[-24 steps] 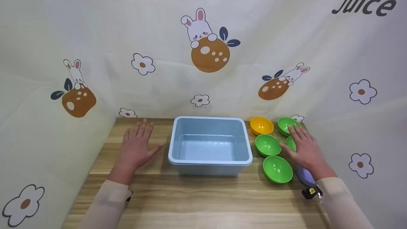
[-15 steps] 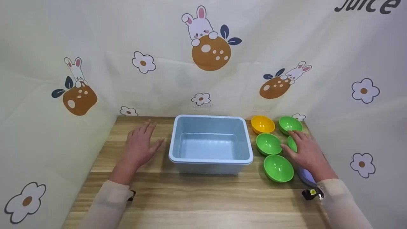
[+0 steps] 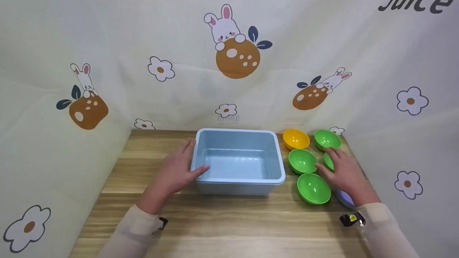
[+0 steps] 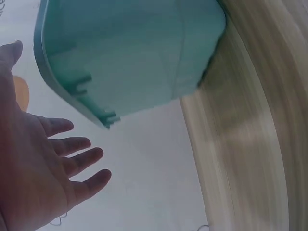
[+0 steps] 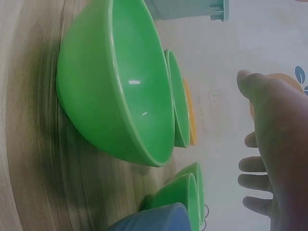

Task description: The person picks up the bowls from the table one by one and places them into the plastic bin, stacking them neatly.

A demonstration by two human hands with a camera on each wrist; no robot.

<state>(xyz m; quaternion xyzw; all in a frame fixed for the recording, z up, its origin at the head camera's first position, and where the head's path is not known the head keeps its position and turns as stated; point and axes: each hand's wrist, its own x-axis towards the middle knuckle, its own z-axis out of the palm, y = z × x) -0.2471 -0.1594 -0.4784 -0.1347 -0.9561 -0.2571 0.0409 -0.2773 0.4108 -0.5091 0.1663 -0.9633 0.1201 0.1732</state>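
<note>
Green bowls (image 3: 313, 189) sit below partly cropped wall lettering (image 3: 419, 9) reading "juice".

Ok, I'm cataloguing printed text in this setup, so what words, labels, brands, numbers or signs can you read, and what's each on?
"Juice": on the wall sheet, top right of the head view, letter tops cut off.
Faint boxed marks low on that sheet: too faint to read.
Cut-off letters, left wrist view's corner: unclear.
Tub and bowls: none visible.
</note>
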